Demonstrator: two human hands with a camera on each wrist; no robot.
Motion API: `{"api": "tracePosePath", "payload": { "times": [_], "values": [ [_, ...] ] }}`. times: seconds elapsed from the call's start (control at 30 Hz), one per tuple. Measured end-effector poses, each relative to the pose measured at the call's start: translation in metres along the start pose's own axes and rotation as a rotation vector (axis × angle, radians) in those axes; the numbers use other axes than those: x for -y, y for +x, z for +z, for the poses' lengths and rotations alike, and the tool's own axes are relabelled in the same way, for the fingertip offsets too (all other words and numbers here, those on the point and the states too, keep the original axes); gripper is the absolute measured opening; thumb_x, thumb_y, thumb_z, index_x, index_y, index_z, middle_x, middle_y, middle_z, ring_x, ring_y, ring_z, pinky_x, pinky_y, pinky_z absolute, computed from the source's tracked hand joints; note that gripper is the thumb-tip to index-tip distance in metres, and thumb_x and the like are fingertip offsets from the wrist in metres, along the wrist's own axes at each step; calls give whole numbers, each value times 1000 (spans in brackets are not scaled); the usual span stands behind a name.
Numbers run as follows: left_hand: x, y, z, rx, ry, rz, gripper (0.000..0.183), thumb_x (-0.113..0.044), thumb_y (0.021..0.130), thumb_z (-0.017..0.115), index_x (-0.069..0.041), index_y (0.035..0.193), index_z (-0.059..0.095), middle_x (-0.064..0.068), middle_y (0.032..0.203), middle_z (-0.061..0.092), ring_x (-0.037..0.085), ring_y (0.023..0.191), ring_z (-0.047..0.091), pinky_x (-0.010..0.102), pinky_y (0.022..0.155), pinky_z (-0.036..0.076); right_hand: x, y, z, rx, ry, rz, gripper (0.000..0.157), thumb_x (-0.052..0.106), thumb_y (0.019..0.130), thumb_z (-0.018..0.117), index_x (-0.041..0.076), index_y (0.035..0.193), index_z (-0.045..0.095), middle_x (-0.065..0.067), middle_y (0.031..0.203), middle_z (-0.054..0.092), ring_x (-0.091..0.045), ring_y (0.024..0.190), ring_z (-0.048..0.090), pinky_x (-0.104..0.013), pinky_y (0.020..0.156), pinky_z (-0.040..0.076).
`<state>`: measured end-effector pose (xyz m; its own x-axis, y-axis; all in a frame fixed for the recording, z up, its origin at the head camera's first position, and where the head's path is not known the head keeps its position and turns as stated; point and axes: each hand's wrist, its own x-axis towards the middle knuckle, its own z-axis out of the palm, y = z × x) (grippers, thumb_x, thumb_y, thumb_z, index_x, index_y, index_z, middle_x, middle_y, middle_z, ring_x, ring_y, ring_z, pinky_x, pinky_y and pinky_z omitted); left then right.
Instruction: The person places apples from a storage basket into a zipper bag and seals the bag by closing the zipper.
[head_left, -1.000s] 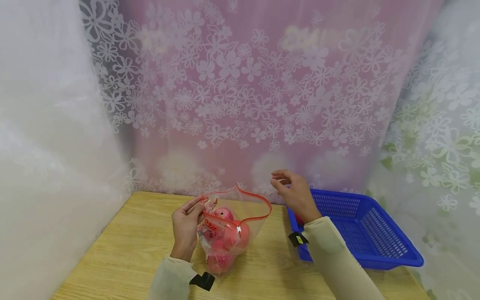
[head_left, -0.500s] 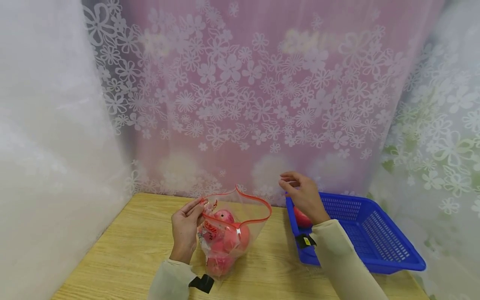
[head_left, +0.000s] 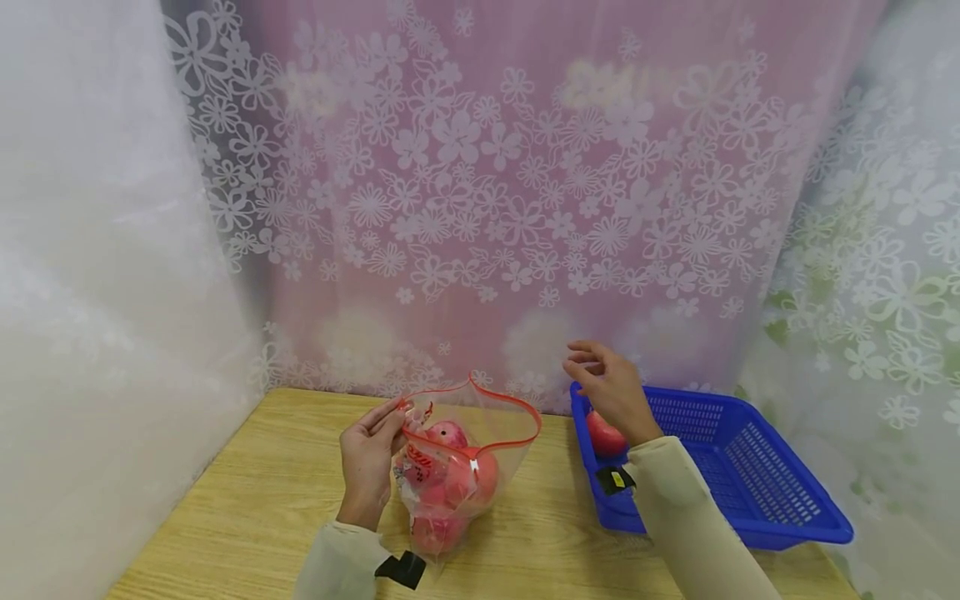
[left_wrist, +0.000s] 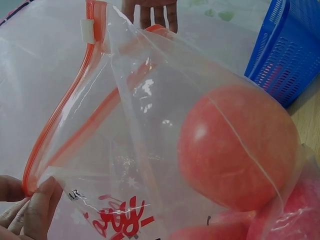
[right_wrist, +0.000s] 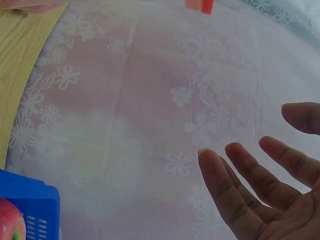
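A clear zip bag (head_left: 506,446) with an orange-red zip edge and red lettering stands on the wooden table, its mouth spread wide. Several pinkish-red apples (left_wrist: 240,145) fill its lower part. My left hand (head_left: 367,454) pinches the left corner of the bag's mouth between thumb and fingers, as the left wrist view shows up close. Above the left end of a blue basket (head_left: 780,471) hovers my right hand (head_left: 611,392), fingers loosely bent and holding nothing. Partly behind that hand, a red apple (head_left: 604,435) lies inside the basket; its stem end shows in the right wrist view.
The perforated basket takes up the table's right side. A pink flowered curtain (head_left: 465,208) hangs along the table's (head_left: 240,500) back edge. Pale sheets (head_left: 97,292) close off the left and right sides.
My right hand has drifted right, away from the bag and over the basket, uncovering more of the apple there. My left hand still holds the bag in nearly the same place.
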<state>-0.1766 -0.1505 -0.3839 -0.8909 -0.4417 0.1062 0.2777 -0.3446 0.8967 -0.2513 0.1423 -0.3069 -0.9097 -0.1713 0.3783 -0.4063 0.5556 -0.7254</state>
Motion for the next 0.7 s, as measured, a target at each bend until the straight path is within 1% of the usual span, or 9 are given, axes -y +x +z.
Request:
{"api": "tracePosePath", "payload": {
  "times": [0.07, 0.13, 0.23, 0.3, 0.5, 0.7],
  "values": [
    [0, 0, 0, -1, 0, 4, 31, -2, 95, 59, 14, 121, 59, 7, 96, 73, 6, 77, 70, 21, 68, 56, -2, 1, -1, 0, -7, 2, 41, 26, 97, 58, 6, 133, 55, -20, 121, 60, -33, 99, 62, -39, 75, 58],
    [0, 0, 1, -1, -3, 6, 31, -2, 94, 59, 14, 121, 59, 7, 95, 73, 6, 77, 69, 21, 68, 56, -5, 1, -2, -5, -33, 1, 41, 27, 98, 58, 6, 133, 55, -20, 122, 61, -34, 102, 61, -43, 79, 56],
    [1, 0, 2, -2, -10, 8, 31, -2, 94, 60, 14, 121, 59, 7, 95, 73, 6, 77, 70, 21, 67, 56, -9, 1, -3, -13, -60, 7, 41, 28, 97, 58, 6, 133, 56, -20, 123, 61, -36, 108, 58, -51, 88, 51],
    [1, 0, 2, -2, -9, 7, 31, -2, 94, 60, 14, 121, 59, 8, 95, 73, 6, 77, 70, 21, 68, 56, -12, 0, -4, -21, -75, 18, 41, 28, 97, 58, 6, 132, 56, -20, 123, 61, -36, 112, 55, -53, 93, 47],
    [0, -1, 3, -11, 8, 0, 31, -2, 94, 60, 14, 121, 60, 10, 98, 72, 6, 78, 70, 21, 68, 56, -21, -1, -5, -33, -63, 48, 40, 27, 97, 58, 6, 132, 57, -20, 123, 61, -37, 113, 55, -54, 95, 45],
    [-1, -2, 3, -11, 6, -3, 31, -3, 94, 60, 13, 121, 60, 12, 100, 72, 8, 79, 70, 22, 70, 56, -28, 0, -6, -41, -51, 47, 41, 28, 97, 59, 5, 130, 58, -22, 123, 61, -39, 114, 56, -55, 96, 44]
  ]
}}
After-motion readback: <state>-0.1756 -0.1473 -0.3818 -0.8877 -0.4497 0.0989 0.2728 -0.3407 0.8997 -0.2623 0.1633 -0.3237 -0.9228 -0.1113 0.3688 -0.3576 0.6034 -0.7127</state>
